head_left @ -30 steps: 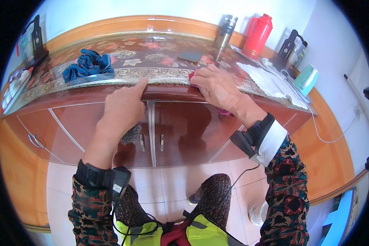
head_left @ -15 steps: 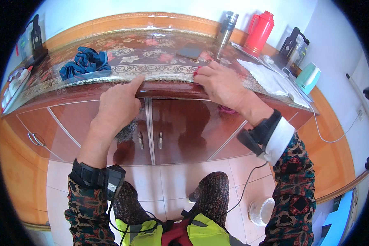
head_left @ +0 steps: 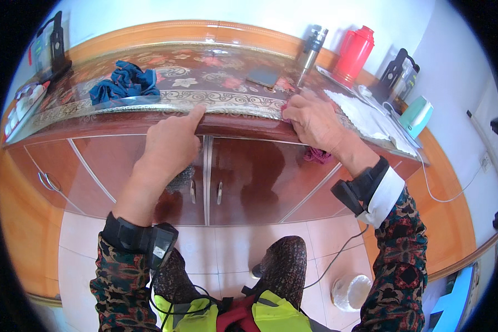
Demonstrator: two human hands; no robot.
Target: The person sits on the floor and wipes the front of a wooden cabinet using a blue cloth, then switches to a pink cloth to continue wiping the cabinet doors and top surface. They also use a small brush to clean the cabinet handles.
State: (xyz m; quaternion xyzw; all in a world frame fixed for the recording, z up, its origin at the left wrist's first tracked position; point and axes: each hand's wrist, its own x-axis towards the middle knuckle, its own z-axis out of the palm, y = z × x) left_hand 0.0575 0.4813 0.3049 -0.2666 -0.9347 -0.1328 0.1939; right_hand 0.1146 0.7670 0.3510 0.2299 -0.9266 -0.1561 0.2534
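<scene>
My left hand (head_left: 174, 144) is at the front edge of the long cabinet top, index finger stretched onto the rim of the clear table cover (head_left: 227, 113). Its other fingers are curled under, and what they hold, if anything, is hidden. A dark grey, fuzzy patch (head_left: 182, 180) shows below that hand; I cannot tell whether it hangs there or is a reflection. Farther right, my right hand (head_left: 314, 117) is closed on a pinkish-red cloth (head_left: 285, 110) against the same edge. A crumpled blue cloth (head_left: 124, 84) lies to the left on the patterned top.
A dark flat object (head_left: 263, 76) lies toward the back. Behind it stand a steel flask (head_left: 312, 48) and a red thermos jug (head_left: 355, 56). A white cloth (head_left: 362, 116) and teal appliance (head_left: 416, 117) with a cord are at right. A round container (head_left: 351, 293) stands on the floor.
Both my hands have shifted a little to the right along the edge, the right one with the pinkish-red cloth. The view has also moved slightly.
</scene>
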